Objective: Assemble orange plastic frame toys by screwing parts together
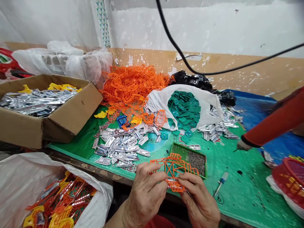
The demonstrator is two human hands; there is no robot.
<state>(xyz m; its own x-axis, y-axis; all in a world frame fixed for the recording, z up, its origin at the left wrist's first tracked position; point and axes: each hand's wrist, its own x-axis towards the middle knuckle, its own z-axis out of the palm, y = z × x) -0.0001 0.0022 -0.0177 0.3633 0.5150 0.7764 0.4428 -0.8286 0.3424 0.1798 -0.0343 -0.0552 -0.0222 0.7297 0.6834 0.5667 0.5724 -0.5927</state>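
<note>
In front of me an orange plastic lattice frame (177, 167) is held up between both hands, over the table's near edge. My left hand (148, 193) has its fingers closed on the frame's left side. My right hand (199, 199) pinches its lower right side with thumb and fingers. A shiny silver piece shows at the frame's lower part, between the fingertips; how it sits there is partly hidden. Just behind the frame stands a green tray (206, 164) containing many small screws (196, 160). Loose silver plastic pieces (123, 145) are heaped behind my left hand.
Orange frames (135, 84) pile up at the back, beside a white bag (209, 95) of green pieces. A cardboard box (73, 107) holds silver parts at left, above an open bag (102, 190) of assembled parts. An orange-red electric screwdriver (275, 122) slants in from the right.
</note>
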